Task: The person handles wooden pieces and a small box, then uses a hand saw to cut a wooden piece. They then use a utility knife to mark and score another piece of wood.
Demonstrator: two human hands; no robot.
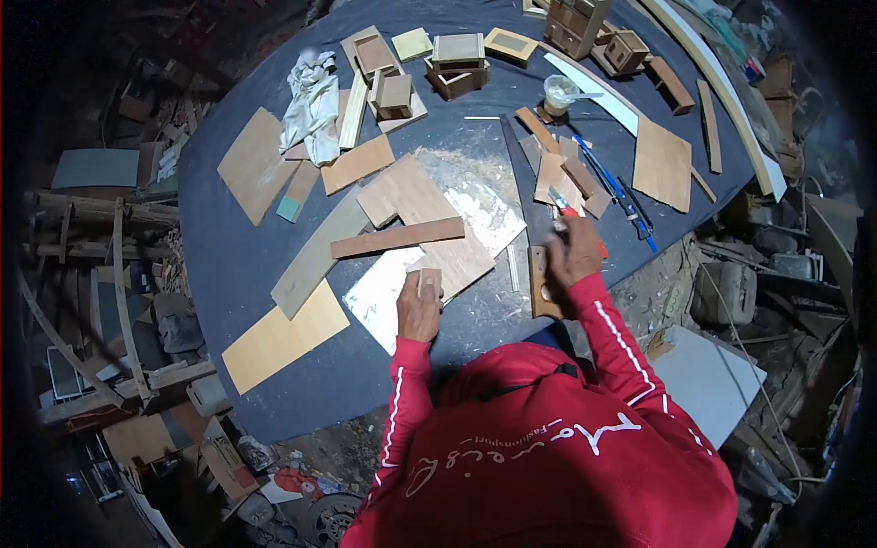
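Note:
My left hand (419, 315) is closed on a small wooden block (427, 277), near the front edge of the dark-covered table. Fingers and thumb press on the block from both sides. To the right, my right hand (577, 254) is curled over a red-handled tool (569, 212) with a pale metal tip; red shows on both sides of the hand, the rest is hidden under it. Beside that hand lies a brown wooden handle (543, 290). A long wooden strip (398, 237) rests across a larger wooden board (416, 187) ahead of my left hand.
Small wooden boxes (459, 53) stand at the back, with a crumpled white cloth (311, 110) to their left. A tub (559, 92) with a stick in it is at back right. Blue clamp-like tools (614, 187) and plywood pieces (661, 164) lie on the right.

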